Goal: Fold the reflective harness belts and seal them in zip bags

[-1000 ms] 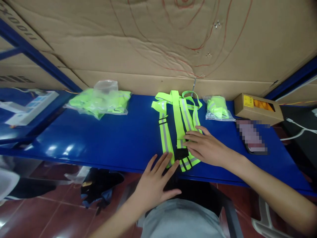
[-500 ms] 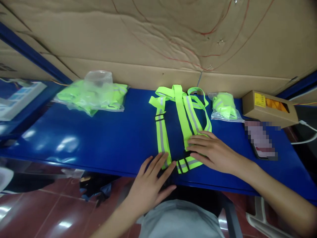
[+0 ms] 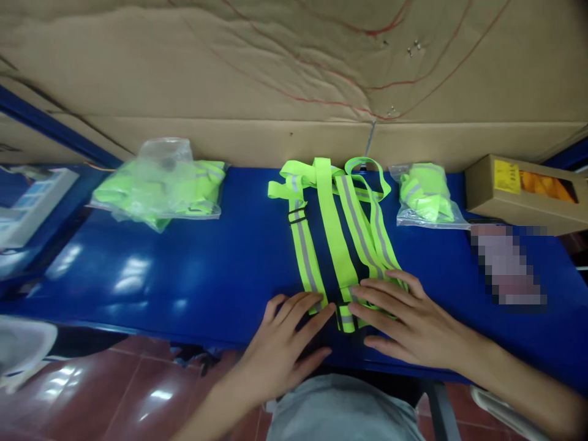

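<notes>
A neon-yellow reflective strap vest (image 3: pixel 337 226) with grey stripes lies flat on the blue table (image 3: pixel 206 269), running from the back wall to the front edge. My left hand (image 3: pixel 280 346) rests with fingers stretched out, its fingertips on the near end of the vest's left strap. My right hand (image 3: pixel 407 318) lies flat and open on the near ends of the right straps, beside a black buckle (image 3: pixel 342 303).
A clear bag of neon vests (image 3: pixel 160 187) sits at the back left and a smaller bagged vest (image 3: pixel 425 196) at the back right. A cardboard box (image 3: pixel 523 193) and a blurred flat object (image 3: pixel 508 266) lie to the right. Cardboard sheets (image 3: pixel 294 73) form the back wall.
The view has shifted, and both hands slid toward the table's front edge along the vest. My right hand has flattened lower on the straps; the left fingertips now touch the left strap's end.
</notes>
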The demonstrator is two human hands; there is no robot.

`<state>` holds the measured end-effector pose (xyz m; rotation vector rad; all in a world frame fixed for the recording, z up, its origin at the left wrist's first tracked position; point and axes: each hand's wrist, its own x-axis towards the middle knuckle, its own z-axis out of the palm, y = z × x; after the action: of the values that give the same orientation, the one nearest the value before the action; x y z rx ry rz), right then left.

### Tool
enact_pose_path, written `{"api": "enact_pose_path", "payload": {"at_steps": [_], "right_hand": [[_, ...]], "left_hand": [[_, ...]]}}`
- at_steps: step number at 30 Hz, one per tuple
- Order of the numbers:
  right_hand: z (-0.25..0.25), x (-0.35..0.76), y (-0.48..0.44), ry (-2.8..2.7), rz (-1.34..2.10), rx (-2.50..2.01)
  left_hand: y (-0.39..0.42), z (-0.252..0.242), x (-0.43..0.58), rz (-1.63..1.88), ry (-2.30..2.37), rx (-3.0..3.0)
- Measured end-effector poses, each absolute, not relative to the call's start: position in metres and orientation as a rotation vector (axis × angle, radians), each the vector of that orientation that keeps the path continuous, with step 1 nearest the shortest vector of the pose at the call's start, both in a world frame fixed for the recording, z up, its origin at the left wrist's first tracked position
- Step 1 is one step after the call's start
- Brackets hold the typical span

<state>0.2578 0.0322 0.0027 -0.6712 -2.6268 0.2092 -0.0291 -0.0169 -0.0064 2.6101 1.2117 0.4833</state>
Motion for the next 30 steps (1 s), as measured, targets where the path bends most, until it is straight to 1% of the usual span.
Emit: {"api": "enact_pose_path", "payload": {"at_steps": [4, 10, 15, 19, 20, 22, 25, 26, 29, 30], "right_hand": [[-0.009, 0.246, 0.037, -2.563, 0.294, -0.739], [-0.012, 0.242, 0.041, -2.538, 0.353, -0.799], [-0.010, 0.245, 0.039, -2.583, 0.430, -0.776], [0.003, 0.269, 0.035, -2.518, 0.478, -0.704], [0.006, 0.277, 0.034, -2.477, 0.482, -0.770], [0.011, 0.294, 0.034, -2.349, 0.392, -0.897], [0.010, 0.307, 0.038, -2.057, 0.326, -1.256], [0.008, 0.309, 0.041, -2.000, 0.281, -1.292], [0.001, 0.312, 0.049, -2.062, 0.108, -1.121], [-0.001, 0.314, 0.050, -2.132, 0.108, -1.085]], "left_hand": [[-0.010, -0.007, -0.029, 0.424, 1.223, 2.560], [-0.010, -0.006, -0.024, 0.299, 1.281, 2.454], [-0.012, -0.003, -0.020, 0.368, 1.349, 2.384], [-0.014, -0.003, -0.017, 0.456, 1.372, 2.322], [-0.014, -0.004, -0.016, 0.487, 1.385, 2.306], [-0.015, -0.006, -0.016, 0.569, 1.435, 2.281], [-0.015, -0.011, -0.019, 0.661, 1.458, 2.283], [-0.014, -0.012, -0.021, 0.689, 1.447, 2.289], [-0.011, -0.017, -0.025, 0.749, 1.407, 2.310], [-0.011, -0.018, -0.026, 0.768, 1.395, 2.320]]}}
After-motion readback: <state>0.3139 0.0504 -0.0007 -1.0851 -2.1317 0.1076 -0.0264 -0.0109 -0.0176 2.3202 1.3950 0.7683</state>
